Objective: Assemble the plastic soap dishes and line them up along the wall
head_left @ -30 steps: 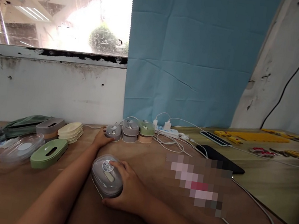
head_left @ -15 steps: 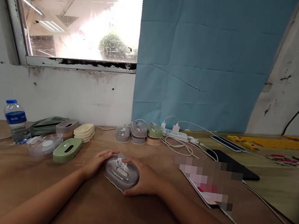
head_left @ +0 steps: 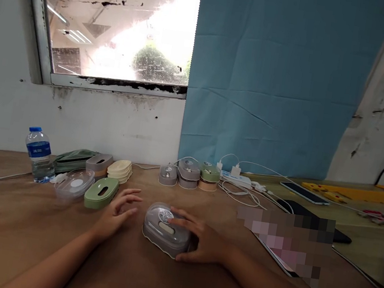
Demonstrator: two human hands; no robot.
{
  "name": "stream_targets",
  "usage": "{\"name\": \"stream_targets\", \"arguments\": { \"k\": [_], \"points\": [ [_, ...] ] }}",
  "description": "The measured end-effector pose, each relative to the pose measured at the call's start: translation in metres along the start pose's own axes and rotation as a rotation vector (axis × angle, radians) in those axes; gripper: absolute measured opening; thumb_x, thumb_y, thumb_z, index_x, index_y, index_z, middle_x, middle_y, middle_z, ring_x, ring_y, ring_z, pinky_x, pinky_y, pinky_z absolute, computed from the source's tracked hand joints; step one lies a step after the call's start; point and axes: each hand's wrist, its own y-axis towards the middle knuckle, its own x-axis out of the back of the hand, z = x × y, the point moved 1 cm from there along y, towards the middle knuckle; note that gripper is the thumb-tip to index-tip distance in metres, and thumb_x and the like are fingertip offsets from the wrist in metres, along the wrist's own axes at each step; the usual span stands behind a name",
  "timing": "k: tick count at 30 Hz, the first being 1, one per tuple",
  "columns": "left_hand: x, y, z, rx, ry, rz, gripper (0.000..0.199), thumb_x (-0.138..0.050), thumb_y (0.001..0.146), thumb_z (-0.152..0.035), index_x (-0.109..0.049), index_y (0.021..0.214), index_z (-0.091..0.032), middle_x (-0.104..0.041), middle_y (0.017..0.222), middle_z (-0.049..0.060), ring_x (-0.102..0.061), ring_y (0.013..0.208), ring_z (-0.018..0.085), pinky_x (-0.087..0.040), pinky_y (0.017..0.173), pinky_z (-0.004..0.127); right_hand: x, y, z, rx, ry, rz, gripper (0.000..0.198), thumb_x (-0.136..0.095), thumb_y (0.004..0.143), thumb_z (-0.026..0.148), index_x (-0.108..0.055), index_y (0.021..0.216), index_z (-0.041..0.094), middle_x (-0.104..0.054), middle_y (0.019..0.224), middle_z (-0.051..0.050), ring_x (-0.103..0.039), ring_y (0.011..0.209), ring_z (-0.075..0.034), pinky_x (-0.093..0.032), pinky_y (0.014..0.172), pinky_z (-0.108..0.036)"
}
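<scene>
A grey oval box with a clear lid (head_left: 162, 223) sits on the table in front of me. Its top bears a round white label and a pale slot. My right hand (head_left: 200, 236) curves around the right side of this box, fingertips on the lid and thumb low at the near edge. To the left, apart from the box, my left hand (head_left: 118, 215) is open and holds nothing, its fingers spread. Just beyond it lies a green oval piece with a slot (head_left: 101, 193), beside a clear plastic lid (head_left: 74, 185).
Cream pieces (head_left: 119, 170), a grey oval piece (head_left: 98, 163), a green pouch (head_left: 74, 160) and a water bottle (head_left: 39, 155) stand back left. Lidded boxes (head_left: 188, 173) line the back by a power strip (head_left: 235, 177). Right lie a phone (head_left: 303, 193), a black flat item (head_left: 340, 233) and cables.
My left hand has let go of the grey box and moved left, its fingers opening. My right hand stays at the box. The view has shifted slightly left.
</scene>
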Motion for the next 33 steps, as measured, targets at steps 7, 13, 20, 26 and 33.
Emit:
{"name": "stream_targets", "arguments": {
  "k": [7, 13, 20, 26, 33],
  "points": [
    [0.071, -0.004, 0.017, -0.044, 0.494, -0.514, 0.01, -0.047, 0.073, -0.025, -0.055, 0.075, -0.019, -0.053, 0.085, 0.002, -0.05, 0.085, 0.017, -0.039, 0.08, 0.03, -0.014, 0.08, -0.029, 0.007, -0.362, -0.195, 0.067, -0.058, 0.07, 0.049, -0.034, 0.128, 0.024, -0.024, 0.14, -0.006, -0.028, 0.124, -0.021, -0.027, 0.102, -0.032],
    [0.085, 0.001, 0.03, 0.11, 0.576, -0.643, 0.009, -0.046, 0.068, -0.021, -0.055, 0.069, -0.018, -0.054, 0.077, 0.001, -0.052, 0.07, 0.015, -0.042, 0.069, 0.027, -0.007, 0.158, -0.069, -0.385, -0.664, -0.352, 0.059, -0.053, 0.077, 0.041, -0.032, 0.128, 0.02, -0.025, 0.138, -0.012, -0.036, 0.115, -0.029, -0.03, 0.095, -0.041],
    [0.079, 0.005, 0.036, 0.156, 0.822, -0.453, 0.011, -0.046, 0.067, -0.022, -0.056, 0.072, -0.019, -0.057, 0.079, 0.002, -0.05, 0.078, 0.019, -0.039, 0.073, 0.03, -0.011, 0.185, -0.089, -0.571, -0.763, -0.36, 0.06, -0.055, 0.073, 0.046, -0.038, 0.123, 0.018, -0.037, 0.127, -0.018, -0.04, 0.107, -0.032, -0.032, 0.085, -0.042],
    [0.077, 0.006, 0.034, 0.113, 0.97, -0.334, 0.012, -0.045, 0.068, -0.019, -0.056, 0.073, -0.019, -0.059, 0.079, 0.003, -0.051, 0.079, 0.02, -0.036, 0.073, 0.032, 0.0, 0.186, -0.093, -0.632, -0.82, -0.347, 0.057, -0.046, 0.078, 0.049, -0.042, 0.12, 0.012, -0.049, 0.112, -0.02, -0.038, 0.106, -0.033, -0.025, 0.085, -0.042],
    [0.076, 0.007, 0.041, 0.094, 0.985, -0.294, 0.011, -0.045, 0.069, -0.019, -0.056, 0.073, -0.019, -0.059, 0.08, 0.003, -0.051, 0.083, 0.021, -0.038, 0.074, 0.034, 0.013, 0.183, -0.083, -0.612, -0.824, -0.302, 0.068, -0.048, 0.075, 0.051, -0.032, 0.128, 0.013, -0.042, 0.122, -0.02, -0.035, 0.109, -0.036, -0.023, 0.086, -0.045]
  ]
}}
